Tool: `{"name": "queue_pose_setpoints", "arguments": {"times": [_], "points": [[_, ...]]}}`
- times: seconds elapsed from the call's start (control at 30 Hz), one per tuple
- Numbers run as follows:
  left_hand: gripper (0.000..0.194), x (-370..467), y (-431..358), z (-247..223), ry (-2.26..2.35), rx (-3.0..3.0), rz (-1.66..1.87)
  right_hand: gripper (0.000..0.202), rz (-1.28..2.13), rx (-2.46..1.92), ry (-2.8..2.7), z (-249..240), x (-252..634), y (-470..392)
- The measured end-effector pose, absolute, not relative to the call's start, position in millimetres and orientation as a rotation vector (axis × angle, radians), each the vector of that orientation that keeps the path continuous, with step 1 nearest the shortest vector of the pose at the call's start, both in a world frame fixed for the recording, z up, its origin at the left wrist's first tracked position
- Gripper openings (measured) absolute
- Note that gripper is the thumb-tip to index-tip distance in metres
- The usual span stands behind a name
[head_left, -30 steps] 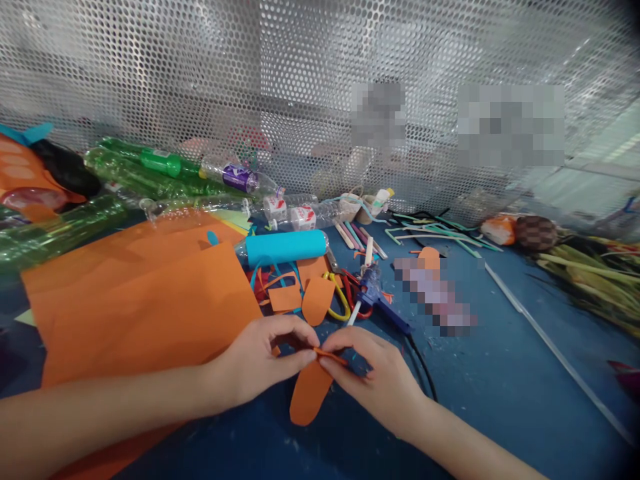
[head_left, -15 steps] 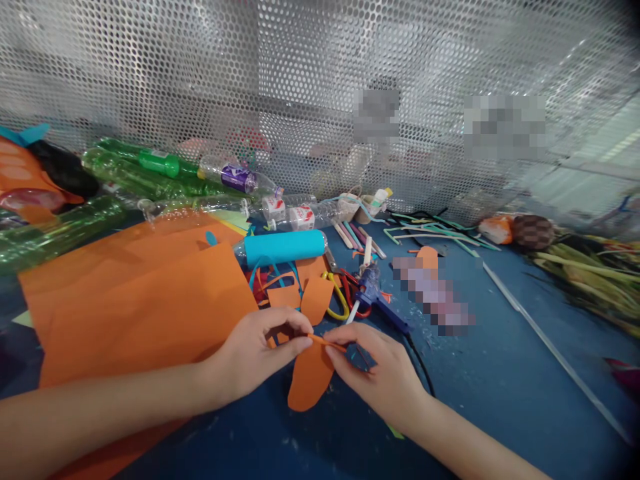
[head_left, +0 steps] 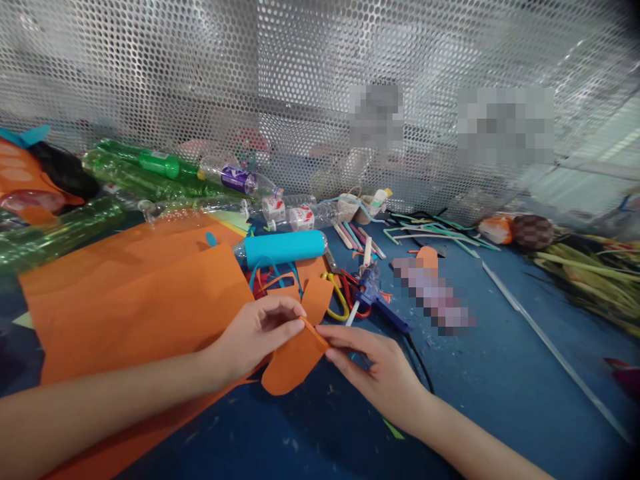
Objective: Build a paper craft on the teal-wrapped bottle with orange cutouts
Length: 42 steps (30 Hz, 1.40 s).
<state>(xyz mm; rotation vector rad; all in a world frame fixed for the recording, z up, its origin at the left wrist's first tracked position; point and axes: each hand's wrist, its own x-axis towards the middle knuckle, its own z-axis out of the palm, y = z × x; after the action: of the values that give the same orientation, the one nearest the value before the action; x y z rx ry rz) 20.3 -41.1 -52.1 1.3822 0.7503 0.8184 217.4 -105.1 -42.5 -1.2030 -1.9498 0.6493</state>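
Between my two hands is a piece of orange paper (head_left: 293, 365) with a rounded lower end and a narrow folded strip along its top edge. My left hand (head_left: 257, 333) pinches the upper left end of that fold between thumb and finger. At the lower right end, my right hand (head_left: 373, 367) pinches the same fold. The paper hangs tilted above the blue table. Just beyond my hands lie orange paper scraps (head_left: 316, 299), scissors with yellow handles (head_left: 340, 297), and a blue glue gun (head_left: 373, 293) with a white glue stick in it.
Large orange sheets (head_left: 145, 300) cover the table's left side. A bottle wrapped in blue paper (head_left: 285, 247) lies behind my hands. Green bottles (head_left: 145, 177) and clear bottles (head_left: 200, 210) line a perforated metal screen (head_left: 310, 80). A black cord (head_left: 420, 363) trails from the glue gun.
The orange paper has swung to the left and its folded edge now slopes down to the right. My left hand has risen slightly; both hands keep their pinch.
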Motion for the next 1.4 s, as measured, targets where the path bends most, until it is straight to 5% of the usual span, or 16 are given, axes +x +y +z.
{"name": "queue_pose_setpoints", "arguments": {"times": [1.4], "points": [[0.006,22.3,-42.6,-51.0,0.734,1.520,0.783,0.009,0.367,-1.200,-1.941,-46.6,217.6,-104.8]]}}
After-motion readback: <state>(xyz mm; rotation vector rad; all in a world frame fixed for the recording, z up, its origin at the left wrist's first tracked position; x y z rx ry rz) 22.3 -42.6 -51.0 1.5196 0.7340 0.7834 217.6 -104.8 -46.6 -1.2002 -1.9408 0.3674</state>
